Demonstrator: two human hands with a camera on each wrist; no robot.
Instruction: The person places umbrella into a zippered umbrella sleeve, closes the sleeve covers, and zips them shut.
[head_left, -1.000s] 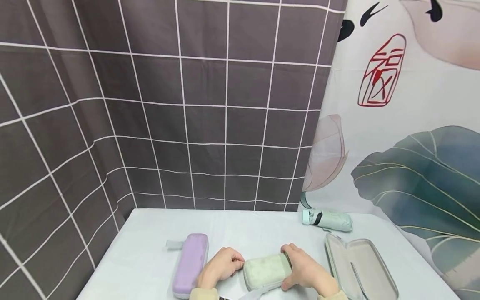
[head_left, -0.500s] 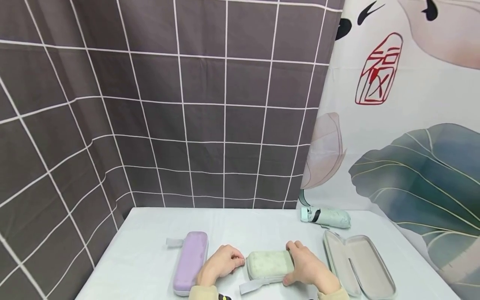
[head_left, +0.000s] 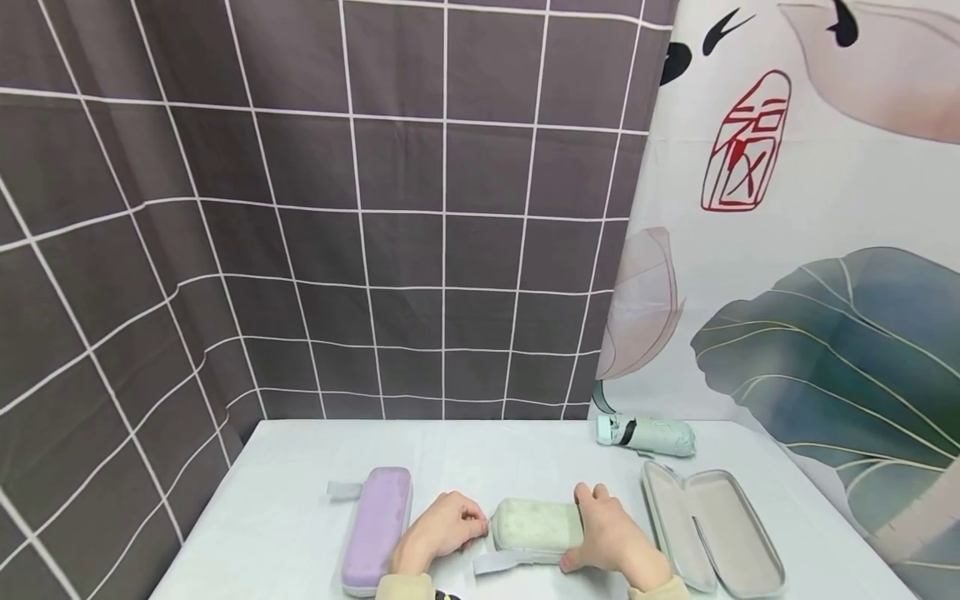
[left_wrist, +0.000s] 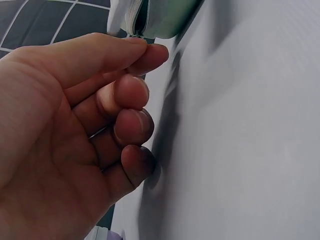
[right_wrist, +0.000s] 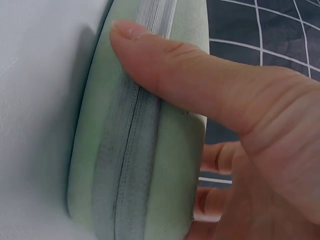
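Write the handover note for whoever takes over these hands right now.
Left hand: pinches the zipper pull at the left end of the green case.
Right hand: grips the case's right end, thumb along the zipper seam.
Case lies on the table, between a closed purple case and an open grey case; a folded umbrella lies behind.
Done: case steadied, pull gripped.
Left: running the zipper; how far it has gone I cannot tell.
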